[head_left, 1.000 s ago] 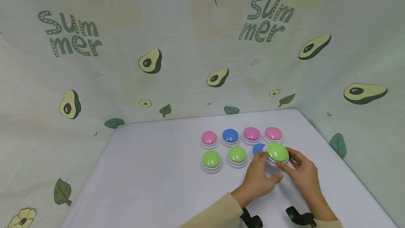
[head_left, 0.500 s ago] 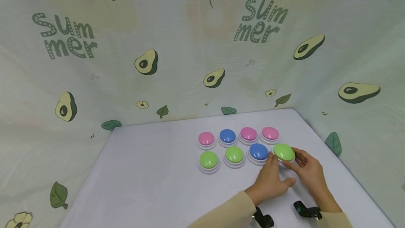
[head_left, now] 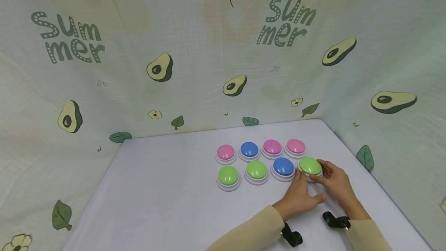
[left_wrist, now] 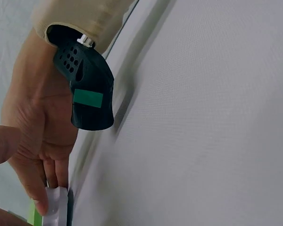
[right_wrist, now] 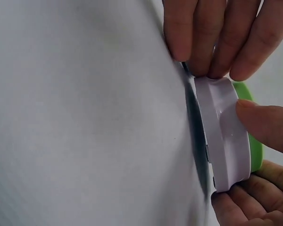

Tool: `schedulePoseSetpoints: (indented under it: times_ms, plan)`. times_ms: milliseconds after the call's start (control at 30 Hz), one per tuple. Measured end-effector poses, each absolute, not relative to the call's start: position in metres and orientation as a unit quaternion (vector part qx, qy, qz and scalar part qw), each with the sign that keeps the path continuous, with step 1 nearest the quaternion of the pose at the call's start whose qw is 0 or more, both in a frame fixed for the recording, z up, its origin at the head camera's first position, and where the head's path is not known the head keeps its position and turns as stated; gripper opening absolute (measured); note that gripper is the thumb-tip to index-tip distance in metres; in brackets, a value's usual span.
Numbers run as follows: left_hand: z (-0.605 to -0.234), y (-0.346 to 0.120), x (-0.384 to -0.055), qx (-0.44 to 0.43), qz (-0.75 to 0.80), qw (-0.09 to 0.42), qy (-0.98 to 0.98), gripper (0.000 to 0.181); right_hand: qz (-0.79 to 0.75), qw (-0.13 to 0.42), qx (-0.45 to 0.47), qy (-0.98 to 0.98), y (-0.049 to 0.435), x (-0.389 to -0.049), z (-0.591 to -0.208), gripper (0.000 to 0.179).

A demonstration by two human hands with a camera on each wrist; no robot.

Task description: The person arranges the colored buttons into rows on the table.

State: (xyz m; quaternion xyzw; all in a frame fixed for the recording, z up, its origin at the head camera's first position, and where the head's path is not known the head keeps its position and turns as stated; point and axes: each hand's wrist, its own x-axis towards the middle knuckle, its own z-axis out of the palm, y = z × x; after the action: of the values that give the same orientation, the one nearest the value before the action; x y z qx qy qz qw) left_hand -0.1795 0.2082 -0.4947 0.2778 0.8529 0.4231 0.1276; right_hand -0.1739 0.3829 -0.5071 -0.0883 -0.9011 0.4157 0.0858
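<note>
A green dome button [head_left: 310, 165] with a white round base is at the right end of the front row. My right hand [head_left: 337, 184] pinches it by the base, thumb in front and fingers on the far right side. My left hand [head_left: 300, 196] has its straight fingertips against the base's left side, its thumb held apart. The right wrist view shows those left fingers [right_wrist: 226, 33] touching the white rim [right_wrist: 226, 132], with a dark shadow beneath it; whether the base fully touches the table cannot be told. Just left stands a blue button [head_left: 283, 166].
Two green buttons [head_left: 256, 170] continue the front row leftward. Behind them a back row holds pink buttons [head_left: 296, 146] and a blue one [head_left: 249, 149]. The white table [head_left: 167, 189] meets a printed cloth [head_left: 195, 100] at its back and sides. Black wrist cameras [head_left: 292, 236] hang under the sleeves.
Both hands have carried the green button rightward, away from the blue one that it partly covered, and brought it lower. During the last half second it barely moves; the head view has turned slightly.
</note>
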Motion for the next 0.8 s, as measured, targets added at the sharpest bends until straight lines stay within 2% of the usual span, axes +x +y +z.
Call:
schedulePoseSetpoints:
  times_ms: [800]
  plan:
    - [-0.508,0.212,-0.185,0.283,0.434,0.143,0.843,0.100,0.413,0.057,-0.075,-0.906,0.385,-0.184,-0.509,0.079]
